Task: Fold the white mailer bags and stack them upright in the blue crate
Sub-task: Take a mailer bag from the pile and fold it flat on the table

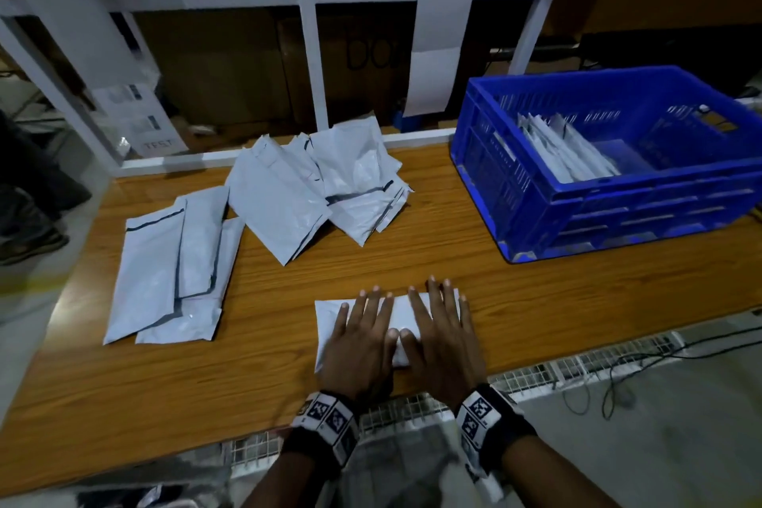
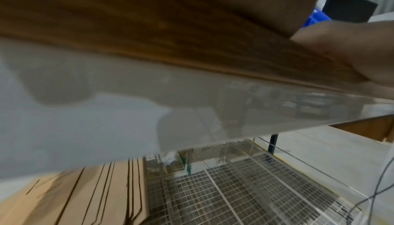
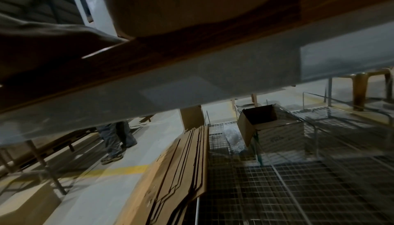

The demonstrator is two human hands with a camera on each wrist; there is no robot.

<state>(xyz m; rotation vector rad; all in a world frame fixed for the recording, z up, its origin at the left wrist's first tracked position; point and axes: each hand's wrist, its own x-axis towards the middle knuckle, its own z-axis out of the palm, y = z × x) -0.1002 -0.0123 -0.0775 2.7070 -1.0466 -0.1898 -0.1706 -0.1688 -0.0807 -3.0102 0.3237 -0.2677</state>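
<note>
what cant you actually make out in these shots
- Head view: the middle of the mailer bag on the table is covered by the left hand and right hand, so its folds are hidden.
- Head view: the bags in the blue crate overlap; no count possible.
- Head view: the label under the shelf is too blurred to read.
- Wrist views: the fingers are out of frame; only blurred palm and table edge show.

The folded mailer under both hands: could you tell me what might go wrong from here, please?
1. The mailer lies near the table's front edge; the left hand and right hand press it flat, and it could slide off.
2. It may spring open once released.
3. The bags in the crate lean and may topple.
</note>
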